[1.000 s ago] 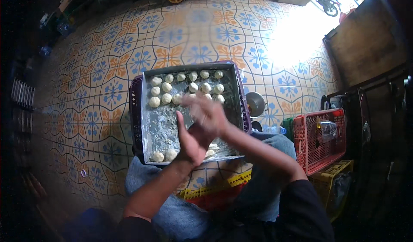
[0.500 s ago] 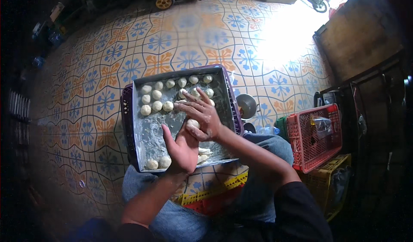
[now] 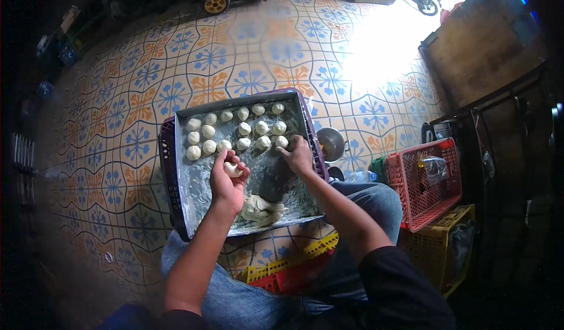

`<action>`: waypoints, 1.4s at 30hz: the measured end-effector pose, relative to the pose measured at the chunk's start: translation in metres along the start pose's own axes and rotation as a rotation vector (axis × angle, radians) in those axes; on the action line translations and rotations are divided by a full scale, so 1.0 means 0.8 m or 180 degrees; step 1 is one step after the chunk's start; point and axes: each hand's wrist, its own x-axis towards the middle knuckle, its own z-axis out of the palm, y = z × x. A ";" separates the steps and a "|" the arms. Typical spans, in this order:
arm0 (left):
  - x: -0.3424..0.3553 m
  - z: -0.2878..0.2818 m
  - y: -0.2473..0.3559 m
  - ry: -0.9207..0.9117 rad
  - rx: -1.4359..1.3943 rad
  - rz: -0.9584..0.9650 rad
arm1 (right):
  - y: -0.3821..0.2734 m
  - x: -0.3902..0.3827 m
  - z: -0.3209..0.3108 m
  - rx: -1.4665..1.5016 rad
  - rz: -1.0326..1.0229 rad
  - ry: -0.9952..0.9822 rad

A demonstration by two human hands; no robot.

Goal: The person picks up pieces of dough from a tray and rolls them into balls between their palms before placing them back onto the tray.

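Over the metal tray (image 3: pixel 197 204), the left hand (image 3: pixel 226 184) curls fingers round a dough ball (image 3: pixel 233 170), long axis unclear; near the tray's right wall, the right hand (image 3: pixel 301 158) half-curls, hold unclear.

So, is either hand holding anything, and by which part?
The left hand holds a dough piece around its sides; whether the right hand grips anything, I can't tell.

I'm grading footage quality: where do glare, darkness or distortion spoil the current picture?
Head view: glare bleaches the tiled floor at upper right; head view: both side edges sink into near-black; head view: the floor's grid bows toward the left; head view: dough balls in the tray look fairly distinct.
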 end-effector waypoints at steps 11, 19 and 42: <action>-0.032 -0.006 0.033 -0.0111 0.0084 0.0221 | -0.026 -0.026 0.035 0.0121 -0.0420 0.1122; -0.057 -0.004 0.044 -0.0237 0.0169 0.0210 | -0.009 -0.022 0.032 -0.0101 -0.0664 0.1085; -0.085 -0.012 0.074 -0.0488 0.0351 0.0552 | -0.045 -0.042 -0.028 -0.0474 -0.0921 -0.0099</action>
